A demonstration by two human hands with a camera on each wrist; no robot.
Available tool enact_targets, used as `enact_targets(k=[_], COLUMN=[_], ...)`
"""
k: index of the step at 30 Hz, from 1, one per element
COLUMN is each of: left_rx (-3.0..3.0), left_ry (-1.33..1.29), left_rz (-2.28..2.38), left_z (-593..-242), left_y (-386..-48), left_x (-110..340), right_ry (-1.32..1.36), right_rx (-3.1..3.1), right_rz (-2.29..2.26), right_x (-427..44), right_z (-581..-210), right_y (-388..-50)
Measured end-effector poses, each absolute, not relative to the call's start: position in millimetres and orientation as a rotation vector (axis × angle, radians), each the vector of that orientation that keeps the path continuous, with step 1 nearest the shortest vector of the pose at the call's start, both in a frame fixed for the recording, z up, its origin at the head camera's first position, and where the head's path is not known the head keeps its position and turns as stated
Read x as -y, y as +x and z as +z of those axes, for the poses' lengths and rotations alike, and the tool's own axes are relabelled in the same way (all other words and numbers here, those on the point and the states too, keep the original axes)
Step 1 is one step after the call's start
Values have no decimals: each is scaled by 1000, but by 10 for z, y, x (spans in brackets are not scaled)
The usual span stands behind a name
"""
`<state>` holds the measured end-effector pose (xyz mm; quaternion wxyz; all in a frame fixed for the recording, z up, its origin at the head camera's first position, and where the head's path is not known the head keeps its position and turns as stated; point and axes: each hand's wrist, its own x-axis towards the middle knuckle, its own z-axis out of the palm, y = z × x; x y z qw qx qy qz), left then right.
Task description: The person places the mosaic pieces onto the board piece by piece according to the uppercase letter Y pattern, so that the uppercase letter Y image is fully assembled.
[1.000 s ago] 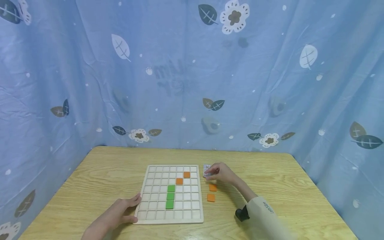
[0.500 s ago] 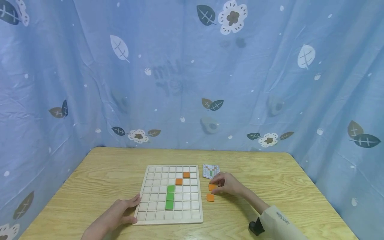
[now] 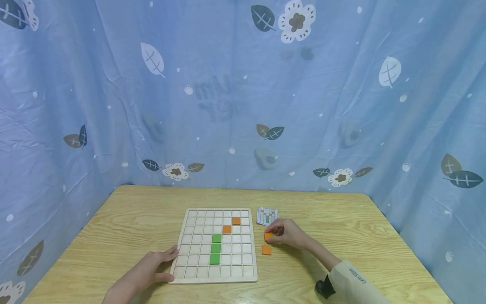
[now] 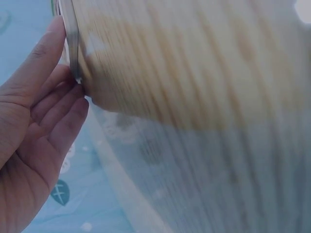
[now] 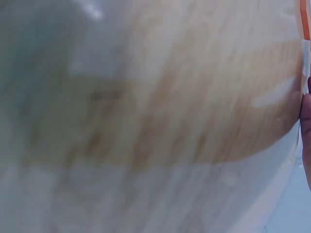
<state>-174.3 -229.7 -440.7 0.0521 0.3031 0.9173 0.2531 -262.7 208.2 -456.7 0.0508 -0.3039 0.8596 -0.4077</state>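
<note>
My right hand [image 3: 289, 233] pinches an orange square tile [image 3: 267, 236] between thumb and fingers, low over the table right of the board. A second orange tile [image 3: 266, 250] lies just in front of it. On the left, my left hand [image 3: 149, 268] rests against the edge of a pale wooden grid board [image 3: 212, 280], thumb near its front corner. Three green tiles [image 3: 215, 248] form a column in the board's cells. Two orange tiles step up diagonally from it, the nearer one [image 3: 227, 229] and the farther one [image 3: 236, 221].
Behind my right hand lies a small card [image 3: 267, 214] printed with a grid and a Y-like coloured pattern. The wooden table [image 3: 322, 207] backs onto a blue patterned curtain [image 3: 228, 105]. Both wrist views show mostly blurred wood surface.
My right hand moved from the card toward me to the rear loose orange tile, uncovering the card. Its thumb and fingers then came together on that tile. The left hand stayed at the board.
</note>
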Motion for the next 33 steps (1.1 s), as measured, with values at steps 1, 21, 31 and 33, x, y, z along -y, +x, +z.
enact_targets(k=[1,21,31,33], left_rx=[-2791,-2789,-2784,-2787], left_ry=[924,956,905,899], left_rz=[768,768,794,792], left_z=[-4405,-4436,-4419,-4416], left_y=[-1743,-1761,-1745,-1745], left_x=[2297,2312,2298,2298], right_ry=[-923,-886,-812,-826], right_rx=[-2624,-2574,-2532,-2513], right_rz=[-1238,-1522,-1566,-1574], right_x=[-2080,-1648,-1257,-1171], right_z=[-4556,-4376,-4358,-4358], right_y=[-2630,-2792,-2897,-2912])
